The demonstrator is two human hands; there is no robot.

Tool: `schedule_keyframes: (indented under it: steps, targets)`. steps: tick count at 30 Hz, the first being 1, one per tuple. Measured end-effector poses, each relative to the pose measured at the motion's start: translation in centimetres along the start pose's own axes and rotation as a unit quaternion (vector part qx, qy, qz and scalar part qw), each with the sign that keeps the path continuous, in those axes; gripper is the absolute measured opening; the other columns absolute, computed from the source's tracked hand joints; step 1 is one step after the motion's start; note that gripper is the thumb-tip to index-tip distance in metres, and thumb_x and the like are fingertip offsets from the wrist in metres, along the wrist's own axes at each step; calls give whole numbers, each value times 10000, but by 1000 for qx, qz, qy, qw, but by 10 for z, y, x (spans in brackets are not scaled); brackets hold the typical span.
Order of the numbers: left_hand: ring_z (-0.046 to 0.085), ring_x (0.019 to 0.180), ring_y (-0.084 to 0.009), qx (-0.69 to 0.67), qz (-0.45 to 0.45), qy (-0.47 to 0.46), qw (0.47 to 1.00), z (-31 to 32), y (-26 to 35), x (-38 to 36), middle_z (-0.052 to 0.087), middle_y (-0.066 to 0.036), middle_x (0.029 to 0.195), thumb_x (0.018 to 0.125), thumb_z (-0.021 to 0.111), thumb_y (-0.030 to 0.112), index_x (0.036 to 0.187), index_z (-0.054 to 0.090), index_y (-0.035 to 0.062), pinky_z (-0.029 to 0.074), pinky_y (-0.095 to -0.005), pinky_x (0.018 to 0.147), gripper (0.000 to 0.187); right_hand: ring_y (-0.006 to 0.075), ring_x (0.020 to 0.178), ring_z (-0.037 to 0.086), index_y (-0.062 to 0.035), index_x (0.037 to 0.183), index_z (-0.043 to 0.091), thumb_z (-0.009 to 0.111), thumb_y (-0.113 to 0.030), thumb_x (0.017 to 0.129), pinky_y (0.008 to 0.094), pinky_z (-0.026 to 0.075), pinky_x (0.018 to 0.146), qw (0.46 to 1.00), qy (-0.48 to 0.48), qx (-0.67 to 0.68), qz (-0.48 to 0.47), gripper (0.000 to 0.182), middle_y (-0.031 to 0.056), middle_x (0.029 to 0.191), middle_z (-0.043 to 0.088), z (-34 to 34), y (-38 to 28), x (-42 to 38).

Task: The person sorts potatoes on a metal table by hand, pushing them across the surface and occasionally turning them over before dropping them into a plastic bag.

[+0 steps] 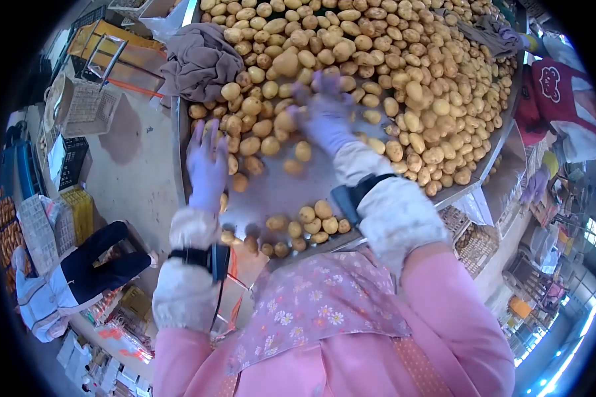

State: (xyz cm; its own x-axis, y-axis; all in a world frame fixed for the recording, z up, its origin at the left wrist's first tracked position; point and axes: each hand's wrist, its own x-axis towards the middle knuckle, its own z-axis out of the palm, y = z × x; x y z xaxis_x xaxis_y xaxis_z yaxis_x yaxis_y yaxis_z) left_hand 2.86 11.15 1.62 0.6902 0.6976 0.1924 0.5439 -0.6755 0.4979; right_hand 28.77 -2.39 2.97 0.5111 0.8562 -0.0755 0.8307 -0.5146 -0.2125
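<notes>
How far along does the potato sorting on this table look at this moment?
Early. A small cluster of potatoes sits apart at the near edge of the metal table, seemingly already picked out. In hand: the right hand reaches into the heap and the left hand rests flat at the table's left edge, both gloved. Left: the large potato pile covering most of the table.

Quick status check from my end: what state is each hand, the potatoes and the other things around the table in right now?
left hand: gloved, open, flat among the potatoes at the table's edge
right hand: gloved, fingers spread, resting on the pile
potatoes: loose, heaped across the table
small potato group: lying apart from the pile, near the front rim
metal table: partly bare in front of the hands
brown cloth: crumpled at the table's corner
</notes>
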Motion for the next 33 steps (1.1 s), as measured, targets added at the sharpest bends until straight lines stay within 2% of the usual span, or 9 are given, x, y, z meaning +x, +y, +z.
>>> schedule_keyframes:
  steps: [4, 9, 12, 13, 18, 26, 30, 32, 33]
  targets:
    - [410, 1402, -429, 27, 24, -46, 998, 27, 35, 6, 474, -235, 1491, 927, 614, 250, 1476, 513, 178, 299, -544, 1168, 562, 401, 1479, 305, -320, 1386, 589, 578, -449, 958, 609, 264, 1182, 970, -53, 93, -219, 447, 87, 1563, 432, 14, 41, -52]
    - [463, 1365, -409, 31, 56, -149, 987, 8, 45, -90, 501, -219, 1475, 875, 597, 189, 1481, 499, 139, 265, -571, 1185, 616, 346, 1343, 473, -252, 1225, 693, 667, -355, 910, 511, 388, 1118, 991, 71, -84, -74, 332, 68, 1457, 533, -7, 86, -116]
    - [490, 1349, -383, 103, 25, -150, 983, 1, 57, -126, 533, -205, 1450, 866, 587, 158, 1439, 537, 106, 275, -573, 1181, 577, 288, 1148, 579, -178, 1059, 673, 664, -231, 833, 430, 525, 913, 985, -92, 139, -51, 232, 13, 1172, 608, 3, 6, -126]
    - [505, 1337, -368, 98, 23, -161, 982, 0, 57, -134, 548, -200, 1436, 862, 589, 154, 1409, 563, 94, 275, -577, 1179, 551, 304, 1129, 598, -211, 1163, 646, 672, -234, 846, 439, 521, 928, 968, -25, 142, -206, 319, 28, 1161, 627, 33, -11, -136]
    - [536, 1282, -385, -62, -109, -83, 989, 2, 44, -146, 584, -208, 1383, 941, 531, 81, 1351, 602, 23, 372, -492, 1131, 420, 266, 1194, 586, -301, 1323, 606, 579, -224, 956, 450, 462, 1003, 966, -188, 28, -176, 376, 36, 1265, 625, 40, -71, -145]
    - [531, 1273, -416, -55, 1, 7, 998, 32, 46, -54, 571, -213, 1382, 927, 584, 101, 1339, 614, 52, 443, -474, 1050, 416, 263, 1176, 590, -265, 1149, 692, 562, -215, 957, 487, 361, 1090, 986, -132, -25, -98, 237, 48, 1185, 652, 47, -89, -137]
    - [480, 1336, -421, 63, 22, 14, 998, 45, 17, -11, 561, -206, 1406, 943, 591, 183, 1398, 583, 110, 415, -503, 1079, 461, 323, 1126, 616, -165, 979, 700, 714, -220, 828, 500, 407, 1059, 961, 63, 259, -68, 161, 98, 1074, 688, 17, -15, -191]
    - [433, 1375, -444, 143, 0, -3, 990, 57, -1, -11, 529, -209, 1446, 953, 584, 263, 1447, 541, 162, 368, -543, 1112, 506, 312, 1003, 664, -107, 1045, 686, 730, -173, 852, 466, 512, 908, 952, 98, 277, 84, 208, 124, 1046, 685, 8, 43, -268]
    - [368, 1414, -467, 200, 47, -60, 977, 77, -28, -18, 469, -200, 1508, 956, 578, 315, 1474, 510, 173, 315, -598, 1134, 542, 246, 941, 678, -71, 1088, 658, 711, -176, 881, 373, 543, 796, 840, 103, 484, 222, 238, 111, 1047, 679, -2, 69, -307]
